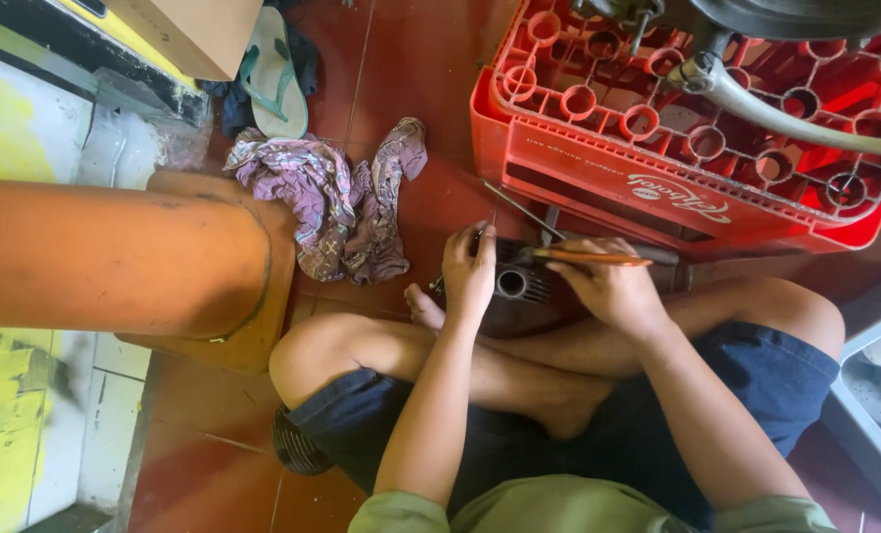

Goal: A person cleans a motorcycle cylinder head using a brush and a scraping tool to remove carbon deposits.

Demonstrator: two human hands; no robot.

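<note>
I sit cross-legged on a red tile floor. A dark finned metal engine cylinder [519, 284] lies on the floor in front of my legs. My left hand [468, 271] grips its left side, with a thin metal tool under the fingers. My right hand [608, 286] rests on its right side and holds a screwdriver with an orange handle [590, 259], the handle pointing right. A thin metal rod [517, 207] sticks up and left from the cylinder.
A red plastic bottle crate [658, 188] stands just beyond the hands, with a grey hose [796, 123] and machine parts on top. A crumpled purple rag [337, 197] lies at left. An orange pipe [115, 257] on a wooden block fills the left side. A green sandal [275, 69] lies far left.
</note>
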